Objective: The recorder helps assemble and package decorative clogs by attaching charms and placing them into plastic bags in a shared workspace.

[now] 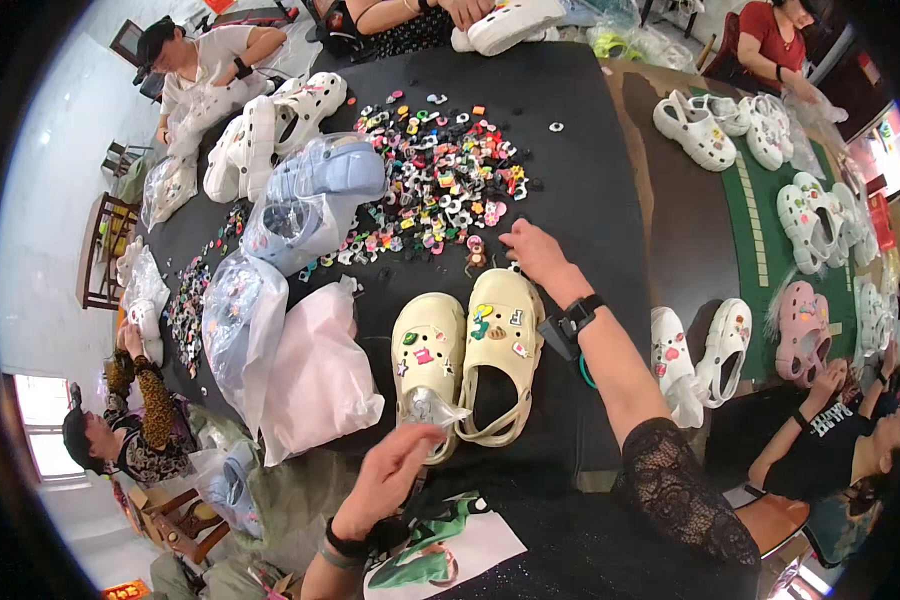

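A pair of cream clogs lies before me, toes away: the left clog (428,320) and the right clog (503,308), both with small charms on the toes. Clear plastic (436,408) sticks out of the left clog's opening. My left hand (382,480) is beside that clog's heel, next to the plastic, fingers loosely bent and apart. Beyond the right clog's toe, my right hand (540,258) has its fingers drawn together low over the table; what they hold, if anything, is hidden. A brown bear charm (476,252) lies just left of it.
A big heap of charms (435,175) spreads over the black table (590,180). Bagged blue clogs (315,185), a pale pink bag (320,375) and white clogs (240,150) stand left. More clogs (810,222) rest on a green mat at right. Several people work around.
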